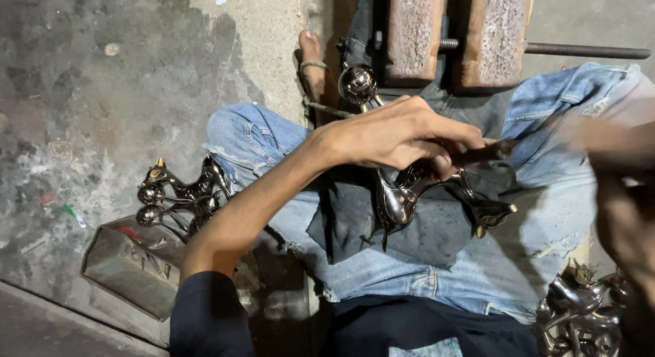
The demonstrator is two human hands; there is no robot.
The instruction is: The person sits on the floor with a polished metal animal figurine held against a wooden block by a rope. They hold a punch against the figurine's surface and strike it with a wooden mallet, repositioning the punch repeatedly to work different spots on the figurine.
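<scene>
On the dark cloth [355, 220] over the person's lap lies a shiny metal bird [402, 196]. The left hand [399, 135] is closed around it from above. The right hand [624, 193] is a blur at the right edge, so I cannot tell its grip. More metal birds [181, 193] lie on the floor [82, 91] at the left, beside a box [133, 265].

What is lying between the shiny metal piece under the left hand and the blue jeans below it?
In the head view, a dark cloth lies spread over the jeans, and the shiny metal piece held by the left hand rests on it.
</scene>
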